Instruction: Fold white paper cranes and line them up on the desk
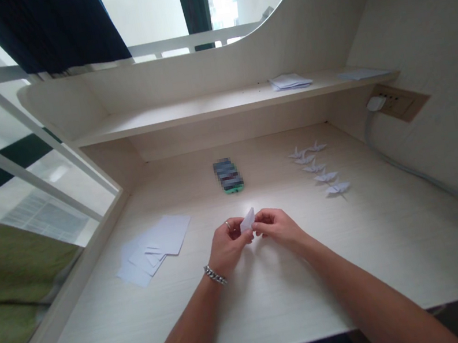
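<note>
A small piece of folded white paper [248,220] is held up between my two hands, over the middle of the desk. My left hand [229,244], with a ring on one finger and a chain bracelet at the wrist, pinches the paper's left and lower side. The fingertips of my right hand [278,224] close on its lower right edge. Several folded paper cranes [325,177] stand in a slanting row to the right. Left of my hands lies a loose spread of white paper sheets [172,233].
Beyond my hands lies a phone [228,176] with a green edge, its face blurred. A shelf [184,112] crosses the back, bearing folded paper [289,81]. On the right, a cable [413,170] runs from a wall socket [400,100]. White railings [28,129] border the left side.
</note>
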Available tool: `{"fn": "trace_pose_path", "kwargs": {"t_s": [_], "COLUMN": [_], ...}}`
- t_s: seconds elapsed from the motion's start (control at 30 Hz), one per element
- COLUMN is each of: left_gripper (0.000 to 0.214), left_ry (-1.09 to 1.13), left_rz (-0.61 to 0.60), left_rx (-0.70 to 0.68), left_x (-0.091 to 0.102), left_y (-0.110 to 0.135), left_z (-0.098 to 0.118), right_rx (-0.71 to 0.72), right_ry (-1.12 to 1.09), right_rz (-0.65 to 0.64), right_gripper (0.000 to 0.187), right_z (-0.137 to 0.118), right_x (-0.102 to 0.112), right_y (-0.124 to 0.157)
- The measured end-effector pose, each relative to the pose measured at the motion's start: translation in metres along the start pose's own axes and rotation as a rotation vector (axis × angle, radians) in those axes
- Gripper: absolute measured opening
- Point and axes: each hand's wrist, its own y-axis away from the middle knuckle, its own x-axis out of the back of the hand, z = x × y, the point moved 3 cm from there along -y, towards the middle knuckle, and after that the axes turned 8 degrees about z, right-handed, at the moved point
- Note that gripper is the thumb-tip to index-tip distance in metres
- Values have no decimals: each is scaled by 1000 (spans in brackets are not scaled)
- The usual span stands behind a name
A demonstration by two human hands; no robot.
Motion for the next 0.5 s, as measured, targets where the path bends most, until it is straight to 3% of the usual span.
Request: {"fn": "trace_pose_path", "kwargs": {"t_s": [0.13, 0.27, 0.5], "left_gripper": [19, 23, 28], "left_ry": [-76, -58, -46], "left_rz": [-13, 46, 120], "left_rx": [18, 5, -47], "left_x": [1, 5, 7], "left_y": [-1, -2, -1], "left_z": [1, 2, 7], "right_rx": [136, 175, 196], "right_ry": [59, 181, 178], "right_rz": [67, 45, 120], "right_gripper": [39, 21, 20], "right_z": [-7, -9, -9], "right_x": [8, 7, 4], "right_y": [3, 4, 6]}}
